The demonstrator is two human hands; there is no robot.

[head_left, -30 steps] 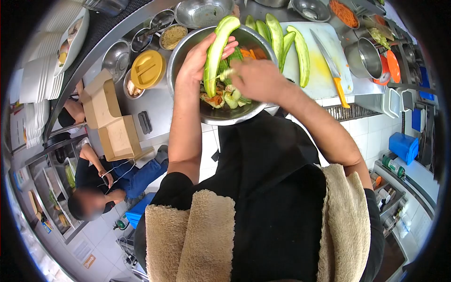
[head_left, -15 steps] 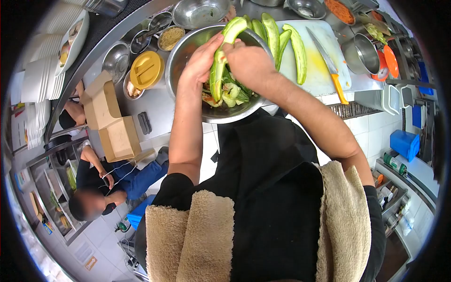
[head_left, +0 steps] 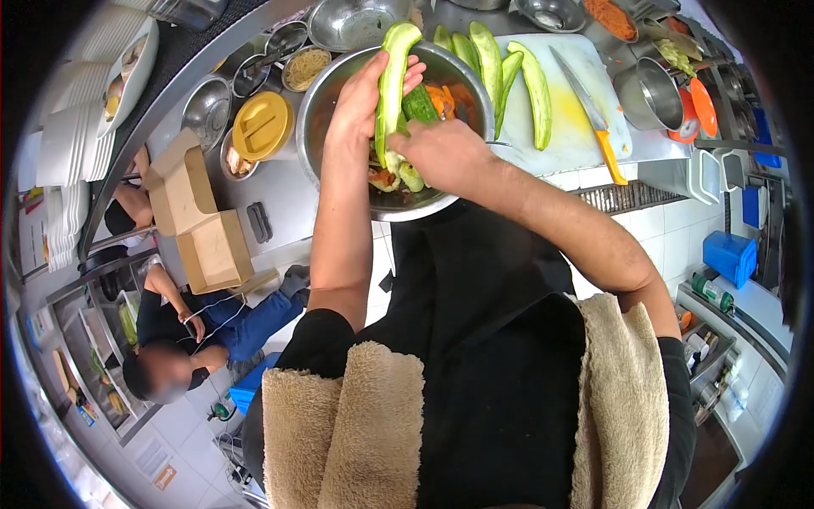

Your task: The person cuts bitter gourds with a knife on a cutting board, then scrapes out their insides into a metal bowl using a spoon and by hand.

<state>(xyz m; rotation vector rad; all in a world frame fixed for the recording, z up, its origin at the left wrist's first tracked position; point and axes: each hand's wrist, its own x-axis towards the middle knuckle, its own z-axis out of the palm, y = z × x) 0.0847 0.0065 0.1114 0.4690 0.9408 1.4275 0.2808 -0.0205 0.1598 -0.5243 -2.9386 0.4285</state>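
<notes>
While the left hand [head_left: 356, 106] is closed around a long green vegetable piece [head_left: 393, 85], this piece stands nearly upright above the metal bowl [head_left: 309, 127]. The right hand [head_left: 445, 154] is bent near its lower end, with the fingers curled; whether they clamp something, one cannot tell, because the back of the hand hides it. Inside the bowl lie pale green scraps [head_left: 410, 176] and orange pieces [head_left: 439, 98]. To the right of the bowl, a knife with yellow handle [head_left: 607, 153] rests on the white cutting board [head_left: 566, 140], beside similar green slices [head_left: 534, 93].
</notes>
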